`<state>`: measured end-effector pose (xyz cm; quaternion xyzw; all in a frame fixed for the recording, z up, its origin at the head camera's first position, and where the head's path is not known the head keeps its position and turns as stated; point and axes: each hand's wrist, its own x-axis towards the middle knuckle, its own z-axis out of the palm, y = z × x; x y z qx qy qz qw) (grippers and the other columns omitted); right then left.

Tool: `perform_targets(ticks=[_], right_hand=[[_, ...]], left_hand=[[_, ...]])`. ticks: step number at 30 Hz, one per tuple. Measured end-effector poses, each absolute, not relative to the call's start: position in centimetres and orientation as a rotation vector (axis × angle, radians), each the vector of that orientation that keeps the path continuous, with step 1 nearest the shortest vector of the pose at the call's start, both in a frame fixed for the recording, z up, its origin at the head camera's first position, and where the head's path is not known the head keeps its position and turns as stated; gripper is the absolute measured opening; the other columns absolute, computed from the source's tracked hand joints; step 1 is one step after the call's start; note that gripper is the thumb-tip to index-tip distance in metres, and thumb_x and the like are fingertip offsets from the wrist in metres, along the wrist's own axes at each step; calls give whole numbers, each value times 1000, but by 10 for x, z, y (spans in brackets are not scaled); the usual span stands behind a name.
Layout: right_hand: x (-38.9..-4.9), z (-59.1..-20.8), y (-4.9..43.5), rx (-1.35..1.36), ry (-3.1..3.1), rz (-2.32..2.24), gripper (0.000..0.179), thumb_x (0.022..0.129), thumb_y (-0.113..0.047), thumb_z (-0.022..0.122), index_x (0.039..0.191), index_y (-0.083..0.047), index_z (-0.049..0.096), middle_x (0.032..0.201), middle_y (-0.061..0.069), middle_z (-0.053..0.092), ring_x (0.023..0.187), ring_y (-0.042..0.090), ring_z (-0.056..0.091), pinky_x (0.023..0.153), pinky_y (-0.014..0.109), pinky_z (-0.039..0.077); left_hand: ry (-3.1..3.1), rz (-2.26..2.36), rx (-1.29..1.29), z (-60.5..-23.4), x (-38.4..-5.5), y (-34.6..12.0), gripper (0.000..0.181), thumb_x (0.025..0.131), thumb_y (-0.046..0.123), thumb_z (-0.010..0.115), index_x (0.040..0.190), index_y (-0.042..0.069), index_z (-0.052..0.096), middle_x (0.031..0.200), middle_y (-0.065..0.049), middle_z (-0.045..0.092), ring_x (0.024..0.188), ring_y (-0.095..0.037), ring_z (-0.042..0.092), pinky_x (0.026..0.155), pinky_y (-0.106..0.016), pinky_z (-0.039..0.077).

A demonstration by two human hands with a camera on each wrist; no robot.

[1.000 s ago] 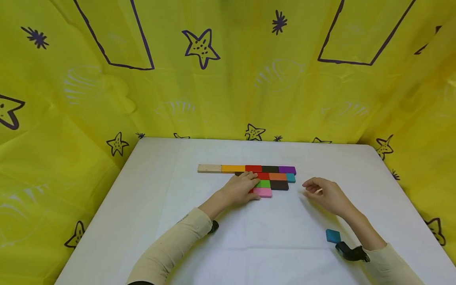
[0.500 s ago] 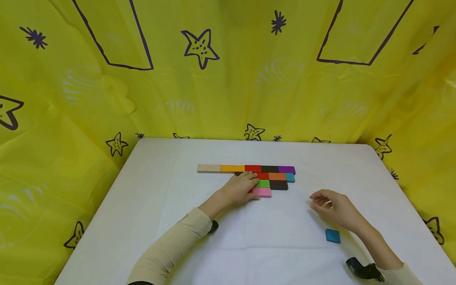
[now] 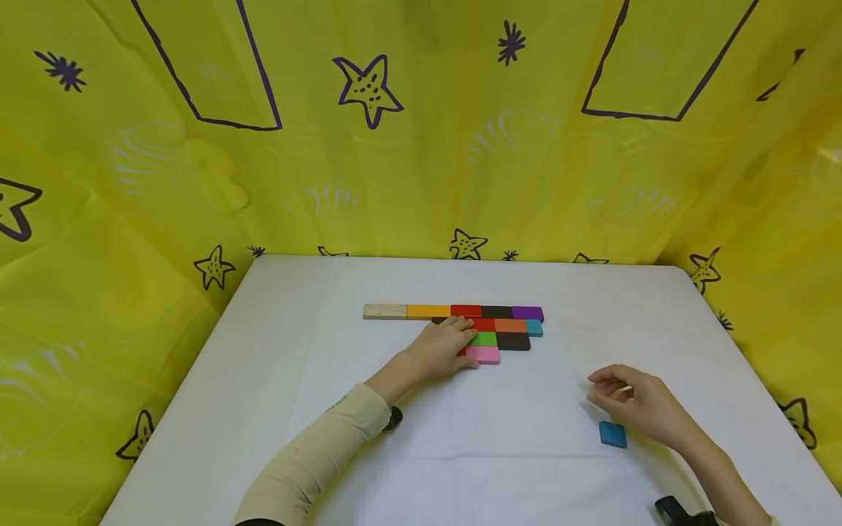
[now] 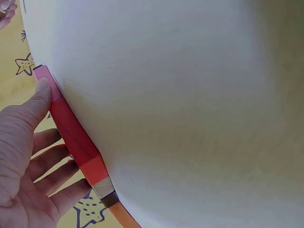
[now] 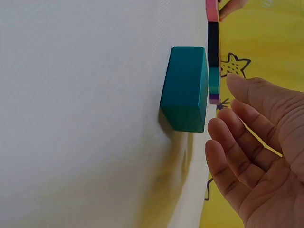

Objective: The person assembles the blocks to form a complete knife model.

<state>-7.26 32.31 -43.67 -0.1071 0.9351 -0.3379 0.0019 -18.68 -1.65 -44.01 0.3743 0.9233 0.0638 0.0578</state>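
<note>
Flat coloured wooden blocks lie in rows in the middle of the white table. My left hand [image 3: 437, 351] rests over the left part of the lower rows, its fingers extended and hiding some blocks. In the left wrist view, the thumb touches the pink block [image 4: 46, 80], beside a red block [image 4: 73, 130]. A green block [image 3: 484, 339] and a dark brown block [image 3: 513, 341] show to the right of that hand. My right hand [image 3: 651, 409] holds nothing; its fingers are loosely bent. It hovers by a lone teal block [image 3: 612, 434], apart from it in the right wrist view.
The top row runs from a plain wood block [image 3: 385, 312] through a yellow block [image 3: 429, 312] to a purple block [image 3: 528, 313]. Below its right end sit an orange block [image 3: 510, 326] and a small blue block [image 3: 534, 328]. A yellow patterned curtain [image 3: 421, 168] surrounds the table [image 3: 316, 467].
My right hand has drawn back from near the rows, toward the front right, and is now close to the lone teal block. My left hand stays put on the blocks.
</note>
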Motion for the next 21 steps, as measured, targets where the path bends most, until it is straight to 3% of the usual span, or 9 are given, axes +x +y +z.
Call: perform_targets(ticks=[5, 10, 15, 21], right_hand=[[-67, -437, 329, -289, 2931, -1036, 25, 88, -17, 82, 108, -5, 72, 92, -3, 71, 80, 0, 59, 71, 20, 54], [-61, -437, 336, -287, 2945, -1030, 27, 87, -17, 83, 108, -5, 71, 93, -4, 71, 80, -1, 60, 70, 20, 54], [-52, -437, 345, -337, 2929, -1053, 35, 82, -21, 88, 111, -10, 71, 100, -2, 72, 87, 0, 61, 72, 21, 53], [-43, -440, 358, -415, 2793, -1010, 57, 73, -31, 93, 121, -14, 67, 114, -1, 71, 97, 0, 57, 78, 21, 50]], left_hand=[[2789, 210, 1087, -439, -187, -17, 62, 96, 50, 67, 146, 13, 57, 157, -11, 46, 143, -27, 43, 106, -48, 49], [2749, 259, 1020, -439, -188, -16, 63, 96, 49, 67, 148, 15, 55, 165, -13, 34, 153, -31, 29, 113, -55, 40], [2745, 265, 1016, -440, -190, -17, 61, 96, 48, 68, 146, 16, 56, 163, -12, 37, 156, -27, 21, 113, -54, 40], [2742, 266, 1024, -439, -191, -17, 60, 95, 49, 68, 143, 15, 57, 161, -13, 40, 155, -28, 26, 113, -55, 40]])
